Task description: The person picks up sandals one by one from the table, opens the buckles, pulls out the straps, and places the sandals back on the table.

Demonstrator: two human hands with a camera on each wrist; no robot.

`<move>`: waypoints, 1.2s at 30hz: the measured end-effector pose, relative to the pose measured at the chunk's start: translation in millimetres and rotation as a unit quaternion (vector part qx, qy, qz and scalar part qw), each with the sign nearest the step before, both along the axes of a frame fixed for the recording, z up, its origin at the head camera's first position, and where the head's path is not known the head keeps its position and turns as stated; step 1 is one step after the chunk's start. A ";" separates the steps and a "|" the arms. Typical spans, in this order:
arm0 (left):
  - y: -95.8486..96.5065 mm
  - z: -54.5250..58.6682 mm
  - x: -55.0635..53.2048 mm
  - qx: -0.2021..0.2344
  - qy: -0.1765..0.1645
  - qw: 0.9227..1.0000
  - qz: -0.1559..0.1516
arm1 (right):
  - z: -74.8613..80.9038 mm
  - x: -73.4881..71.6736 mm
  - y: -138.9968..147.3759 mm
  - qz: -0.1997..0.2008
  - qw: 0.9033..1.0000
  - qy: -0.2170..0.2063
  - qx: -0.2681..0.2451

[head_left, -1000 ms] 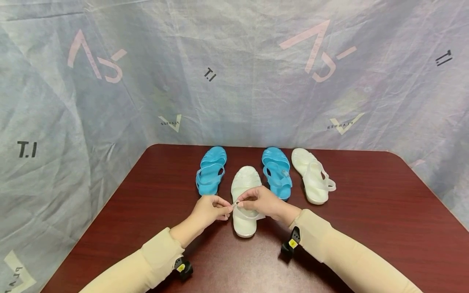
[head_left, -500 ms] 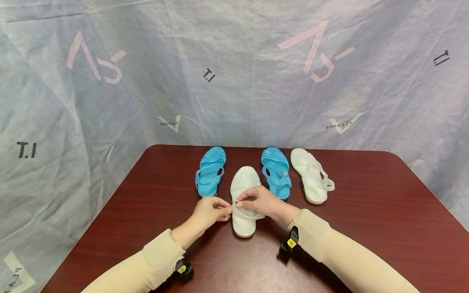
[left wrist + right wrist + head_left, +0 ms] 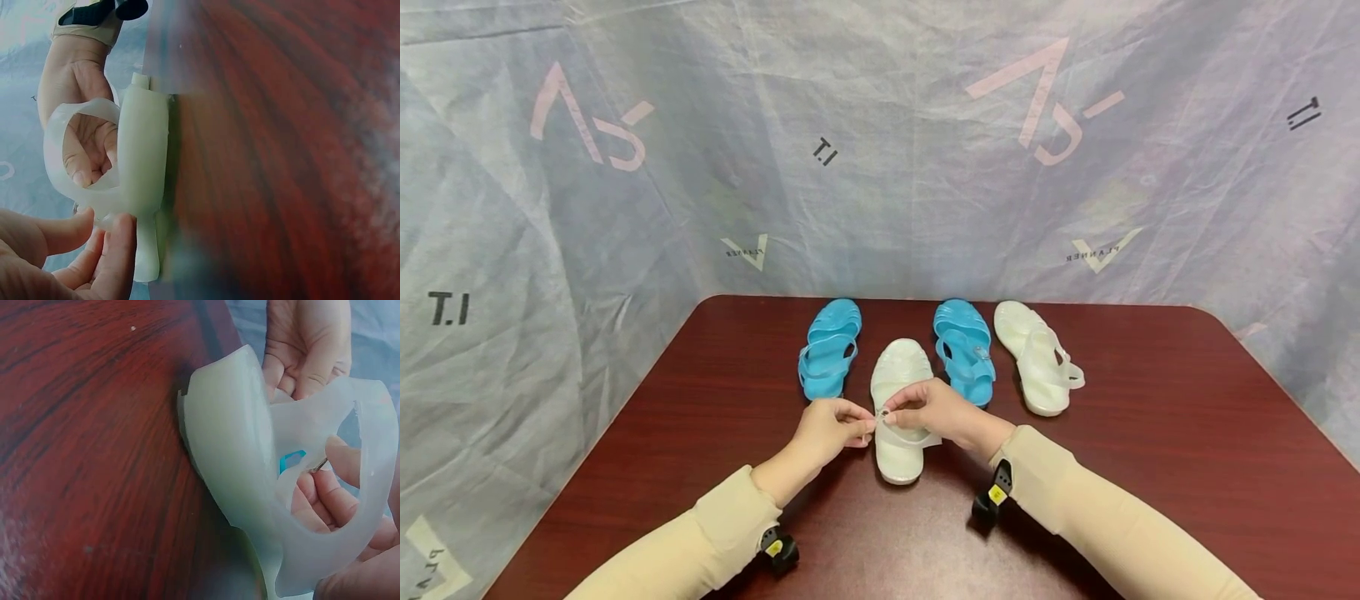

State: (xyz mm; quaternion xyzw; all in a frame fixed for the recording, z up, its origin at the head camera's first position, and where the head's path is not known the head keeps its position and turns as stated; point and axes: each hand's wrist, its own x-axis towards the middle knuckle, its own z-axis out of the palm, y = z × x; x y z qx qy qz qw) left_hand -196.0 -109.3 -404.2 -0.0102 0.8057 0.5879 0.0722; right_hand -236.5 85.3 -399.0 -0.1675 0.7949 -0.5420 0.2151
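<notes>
A white jelly sandal [image 3: 899,463] lies upright on the table, toe pointing away, between my two hands. On its left side, my left hand [image 3: 826,432] pinches the end of the ankle strap with thumb and fingers. My right hand [image 3: 942,412] reaches over the sandal from the right and pinches the strap at its small metal buckle [image 3: 320,465]. In the right wrist view, the right thumb and fingers close round the buckle inside the strap loop [image 3: 379,450]. The left wrist view has the sandal's heel [image 3: 145,147] facing the camera; fingers partly hide the strap end.
Behind stand a blue sandal [image 3: 826,379] on the left and another blue sandal [image 3: 973,383] just beyond my right hand. A second white sandal [image 3: 1047,392] lies farther right, its strap loop sticking out. A printed grey cloth [image 3: 880,167] hangs behind the dark red table [image 3: 1150,433].
Both hands stay on the white sandal's strap and buckle with barely any movement. The left fingertips have shifted very slightly at the strap. The other sandals have not moved.
</notes>
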 end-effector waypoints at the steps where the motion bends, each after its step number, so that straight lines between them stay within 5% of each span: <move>1: -0.2 0.4 0.2 0.001 -0.001 1.000 0.000 | 0.3 0.3 -0.2 0.001 1.000 0.003 0.000; 36: 3.9 1.9 0.6 0.026 0.009 0.999 0.018 | -2.5 2.6 -4.0 -0.015 0.999 0.042 0.002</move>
